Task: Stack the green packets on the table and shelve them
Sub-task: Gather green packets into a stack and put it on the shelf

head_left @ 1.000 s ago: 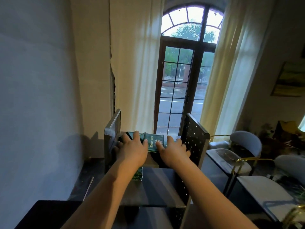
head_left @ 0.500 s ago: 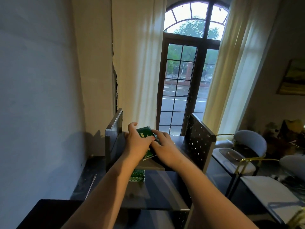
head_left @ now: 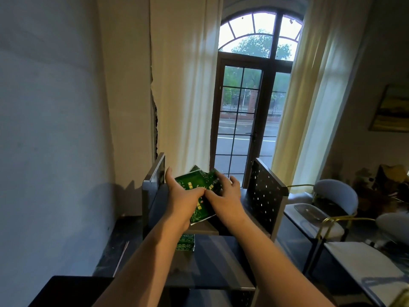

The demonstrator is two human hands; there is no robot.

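Note:
Both of my hands hold a loose bunch of green packets (head_left: 200, 185) above the top tier of a dark shelf unit (head_left: 267, 196). My left hand (head_left: 182, 200) grips the bunch from the left, thumb up at its far edge. From the right, my right hand (head_left: 223, 199) grips the same bunch with its fingers over the top. The packets are tilted and fanned out, one corner hanging down toward me. A second small stack of green packets (head_left: 186, 242) lies on the lower shelf board, partly hidden by my left forearm.
The shelf has a grey left side panel (head_left: 155, 185) and a perforated dark right panel. A wall is close on the left. Chairs (head_left: 332, 200) and a table edge stand to the right. A tall window with curtains is straight ahead.
My hands were flat on packets lying on the top tier. They have since drawn together, gathered the packets and lifted them, tilting them toward me.

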